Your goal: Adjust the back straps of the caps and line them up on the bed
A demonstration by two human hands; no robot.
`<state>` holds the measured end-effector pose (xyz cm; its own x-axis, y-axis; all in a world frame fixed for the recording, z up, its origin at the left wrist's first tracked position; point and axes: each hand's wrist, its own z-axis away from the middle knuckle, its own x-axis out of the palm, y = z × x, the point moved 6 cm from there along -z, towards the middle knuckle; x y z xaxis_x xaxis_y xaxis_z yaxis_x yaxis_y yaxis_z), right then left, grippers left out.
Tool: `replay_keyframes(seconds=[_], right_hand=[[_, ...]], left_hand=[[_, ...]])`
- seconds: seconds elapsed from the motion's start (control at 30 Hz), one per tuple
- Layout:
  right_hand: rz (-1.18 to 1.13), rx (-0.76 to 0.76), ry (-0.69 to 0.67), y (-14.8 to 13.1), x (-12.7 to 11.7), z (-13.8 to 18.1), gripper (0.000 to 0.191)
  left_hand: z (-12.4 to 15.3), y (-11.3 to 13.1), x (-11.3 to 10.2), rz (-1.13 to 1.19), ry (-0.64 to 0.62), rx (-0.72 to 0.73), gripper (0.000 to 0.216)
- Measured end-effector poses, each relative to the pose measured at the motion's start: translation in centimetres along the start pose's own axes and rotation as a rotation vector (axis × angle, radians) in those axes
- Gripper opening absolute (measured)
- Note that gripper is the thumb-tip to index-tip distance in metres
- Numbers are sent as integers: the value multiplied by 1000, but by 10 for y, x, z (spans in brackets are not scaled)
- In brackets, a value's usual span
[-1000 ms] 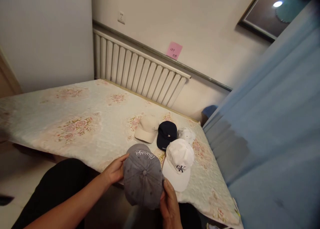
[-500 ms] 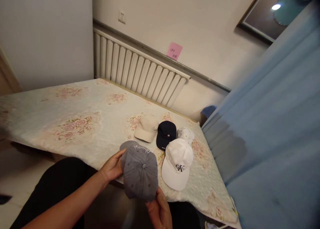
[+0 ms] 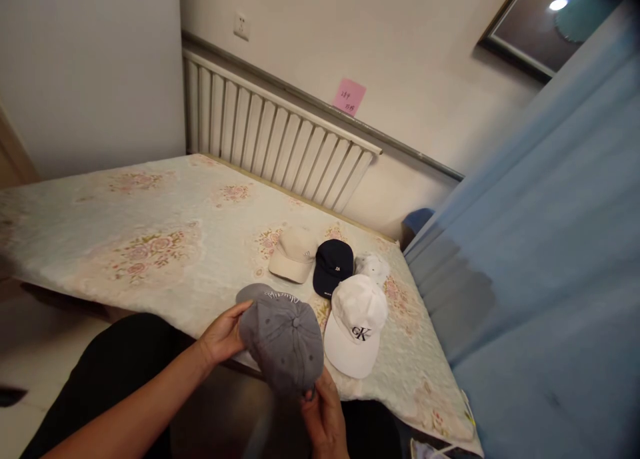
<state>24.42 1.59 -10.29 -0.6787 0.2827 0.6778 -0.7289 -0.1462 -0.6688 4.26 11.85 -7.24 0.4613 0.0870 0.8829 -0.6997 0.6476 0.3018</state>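
A grey baseball cap (image 3: pixel 287 339) with white lettering near its brim is held between my two hands, over the bed's near edge. My left hand (image 3: pixel 225 332) grips it at the brim side, thumb on top. Its back edge, by the strap, is pinched in the fingers of my right hand (image 3: pixel 324 409). Just right of it on the bed lies a white cap (image 3: pixel 356 325) with black letters. Behind are a beige cap (image 3: pixel 294 253), a navy cap (image 3: pixel 333 265) and a smaller whitish cap (image 3: pixel 373 265), partly hidden by the white one.
The caps rest on a bed with a floral cover (image 3: pixel 200 272). Behind it run a radiator (image 3: pixel 270 132) and a wall with a pink note (image 3: pixel 349 97). A blue curtain (image 3: pixel 540 245) hangs on the right. My dark-clothed knees flank the bed's near edge.
The grey cap has turned and tilted slightly, its crown shifting a little to the right. My right hand has moved slightly right with it. The other caps have stayed in place.
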Motion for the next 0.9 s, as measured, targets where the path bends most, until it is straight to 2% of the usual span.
replay_keyframes(seconds=[0.1, 0.17, 0.23, 0.37, 0.5, 0.67, 0.77, 0.9], right_hand=[[-88, -17, 146, 1, -11, -10, 31], [-135, -15, 197, -1, -12, -12, 29], [-178, -12, 160, -5, -5, -10, 28], [-243, 5, -13, -8, 15, 3, 27], [-223, 13, -49, 5, 18, 14, 33], [-113, 67, -2, 24, 15, 13, 29], [-128, 65, 59, 22, 10, 8, 29], [-109, -16, 111, 13, 7, 3, 28]], left_hand=[[2, -2, 3, -38, 10, -9, 22], [3, -3, 6, -48, 5, -9, 23], [3, -2, 9, -44, -7, -5, 23], [4, 3, 13, -29, -14, 23, 24], [6, 5, 15, -20, -20, 23, 25], [4, 0, 13, -45, -65, 0, 26], [3, -2, 11, -50, -101, 5, 27], [5, -4, 13, -50, -136, 11, 26]])
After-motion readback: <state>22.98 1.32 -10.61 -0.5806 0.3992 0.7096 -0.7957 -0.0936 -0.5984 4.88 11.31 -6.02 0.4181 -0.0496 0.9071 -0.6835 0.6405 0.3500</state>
